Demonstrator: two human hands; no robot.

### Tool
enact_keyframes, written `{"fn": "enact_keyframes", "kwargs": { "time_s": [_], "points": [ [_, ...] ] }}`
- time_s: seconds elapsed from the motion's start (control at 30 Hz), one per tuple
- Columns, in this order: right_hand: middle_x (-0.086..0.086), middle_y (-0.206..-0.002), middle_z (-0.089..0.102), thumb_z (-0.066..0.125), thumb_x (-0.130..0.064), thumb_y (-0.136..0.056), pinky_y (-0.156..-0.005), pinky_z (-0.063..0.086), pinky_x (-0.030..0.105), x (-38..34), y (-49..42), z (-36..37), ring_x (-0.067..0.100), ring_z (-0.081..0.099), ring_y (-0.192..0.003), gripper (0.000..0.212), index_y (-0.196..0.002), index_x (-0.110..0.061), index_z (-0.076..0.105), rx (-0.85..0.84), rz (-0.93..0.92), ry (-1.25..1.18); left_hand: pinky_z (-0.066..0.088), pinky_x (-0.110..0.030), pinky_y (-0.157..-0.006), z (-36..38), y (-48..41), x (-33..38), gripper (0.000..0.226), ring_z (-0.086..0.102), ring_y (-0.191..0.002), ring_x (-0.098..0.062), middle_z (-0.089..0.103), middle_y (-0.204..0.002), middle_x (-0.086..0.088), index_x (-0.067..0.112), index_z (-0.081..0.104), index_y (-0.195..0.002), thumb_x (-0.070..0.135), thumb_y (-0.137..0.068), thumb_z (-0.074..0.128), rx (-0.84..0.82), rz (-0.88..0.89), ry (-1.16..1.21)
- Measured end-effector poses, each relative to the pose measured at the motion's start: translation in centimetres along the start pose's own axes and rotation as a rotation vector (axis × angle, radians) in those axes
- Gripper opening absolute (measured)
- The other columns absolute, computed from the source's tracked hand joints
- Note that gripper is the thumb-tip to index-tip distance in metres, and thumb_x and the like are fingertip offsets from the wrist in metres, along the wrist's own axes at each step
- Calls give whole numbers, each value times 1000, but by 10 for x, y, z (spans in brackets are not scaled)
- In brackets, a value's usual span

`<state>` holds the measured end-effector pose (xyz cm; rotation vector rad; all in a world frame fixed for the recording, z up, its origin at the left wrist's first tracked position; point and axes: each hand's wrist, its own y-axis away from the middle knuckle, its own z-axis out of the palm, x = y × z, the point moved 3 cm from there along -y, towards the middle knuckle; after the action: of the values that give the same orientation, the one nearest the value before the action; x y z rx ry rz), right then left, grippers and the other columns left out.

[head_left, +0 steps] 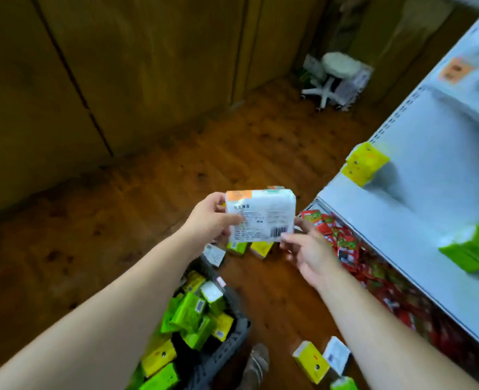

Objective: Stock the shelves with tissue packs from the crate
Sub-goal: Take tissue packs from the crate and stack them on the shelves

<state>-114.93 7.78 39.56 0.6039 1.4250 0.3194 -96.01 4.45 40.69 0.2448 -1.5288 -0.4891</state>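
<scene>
Gripping flat, glossy white tissue pack [261, 216]

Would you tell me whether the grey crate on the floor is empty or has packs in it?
Not empty: the crate holds many green and yellow packs piled loosely inside.

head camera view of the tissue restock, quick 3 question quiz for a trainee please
1. Which hands hold the white pack?
2. The packs in the crate are mostly: A) red, B) green and yellow, C) blue.
3. True or false: a yellow pack sits on the white shelf.

Key
1. Both: the left hand grips one end, and the right hand pinches the corner by the barcode.
2. B
3. True
</scene>
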Motion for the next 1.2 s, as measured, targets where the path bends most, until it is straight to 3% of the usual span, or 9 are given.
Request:
{"fn": "enact_keyframes", "kwargs": {
  "time_s": [0.1,0.2,0.3,0.43,0.6,0.7,0.87,1.0,1.2],
  "points": [
    [6,-87,62,55,10,-72,-42,37,19,-34,39,-42,13,53,-60,34,-86,-21,59,117,-182,-93,53,-23,-55,51,16,41,37,63,-66,-19,63,-88,-9,12,54,-102,-17,-80,47,-174,58,-2],
    [12,-87,67,52,12,-71,-42,40,19,-59,77,-96,22,55,-56,37,-85,-20,63,240,-299,-206,53,-32,-70,106,29,69,30,62,-74,-25,61,-83,-12,11,54,-88,-13,-83,37,-337,19,98],
    [-2,-71,73,37,21,-80,-51,50,24,-80,113,-148,17,66,-55,46,-87,-15,64,255,-352,-388,45,-28,-56,166,43,93,18,52,-54,-18,53,-67,-8,12,51,-72,2,-86,53,-350,64,17],
    [-4,-71,73,34,14,-85,-54,52,20,-92,158,-222,10,69,-64,48,-82,-16,71,352,-444,-492,39,-16,-34,256,66,113,31,47,-35,-6,52,-45,5,13,44,-64,-9,-81,59,-449,168,-73],
    [-9,-76,73,41,6,-89,-63,46,25,-95,205,-318,12,62,-77,38,-95,-22,65,509,-547,-585,40,-25,-52,372,100,131,32,48,-50,-15,49,-65,-5,14,43,-64,-3,-65,70,-557,226,-29],
    [-7,-98,65,45,1,-91,-64,45,28,-97,229,-379,14,60,-82,39,-115,-28,54,578,-597,-553,36,-27,-55,443,117,136,31,46,-55,-18,50,-68,-7,13,44,-65,-8,-74,65,-570,283,-29],
    [-3,-86,65,54,-8,-90,-47,44,21,-101,254,-463,12,63,-60,37,-121,-26,46,628,-534,-372,45,-22,-49,545,131,142,29,53,-50,-15,54,-70,-7,14,46,-66,-6,-76,65,-502,362,-33],
    [-2,-82,65,59,-6,-87,-50,38,23,-113,252,-510,16,60,-62,34,-117,-19,52,670,-501,-257,53,-46,-74,595,129,144,25,55,-68,-24,57,-81,-13,14,50,-67,5,-66,73,-476,353,-28],
    [4,-92,66,60,1,-84,-60,47,28,-146,210,-549,19,61,-70,37,-117,-16,52,632,-476,-245,45,-12,-50,624,101,164,17,54,-57,-9,52,-78,-2,11,55,-79,-4,-79,64,-432,476,-172]
  ]
}}
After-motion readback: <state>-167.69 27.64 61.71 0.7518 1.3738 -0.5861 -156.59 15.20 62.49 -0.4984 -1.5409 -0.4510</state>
